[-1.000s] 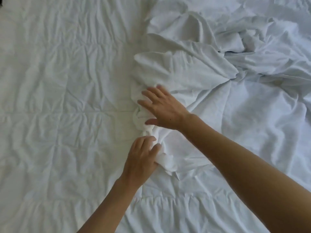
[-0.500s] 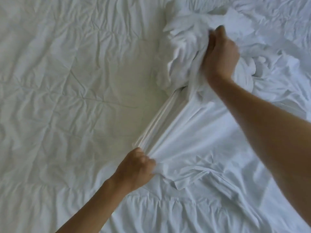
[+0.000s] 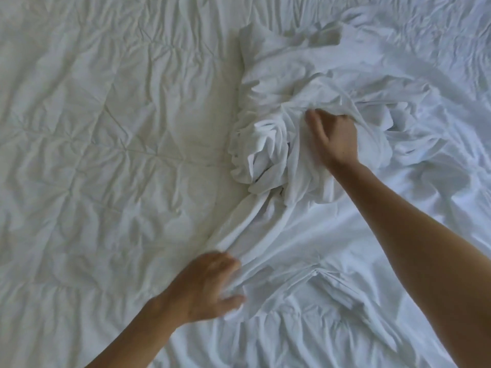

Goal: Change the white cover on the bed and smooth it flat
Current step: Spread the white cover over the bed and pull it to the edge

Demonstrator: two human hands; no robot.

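The left hand (image 3: 204, 285) pinches the near edge of the white cover (image 3: 292, 235), grip clamped on the cloth. Farther right, the right hand (image 3: 332, 136) digs curled fingers into the bunched folds on the bed (image 3: 93, 128).

A quilted white pad (image 3: 106, 155) fills the left side of the view, lying flat and reaching the top, left and bottom edges. Stitched seams cross it in a loose grid, and the fabric puckers into fine creases around each crossing. Its middle looks faintly cream-toned. More of the same pad shows in the upper right corner.
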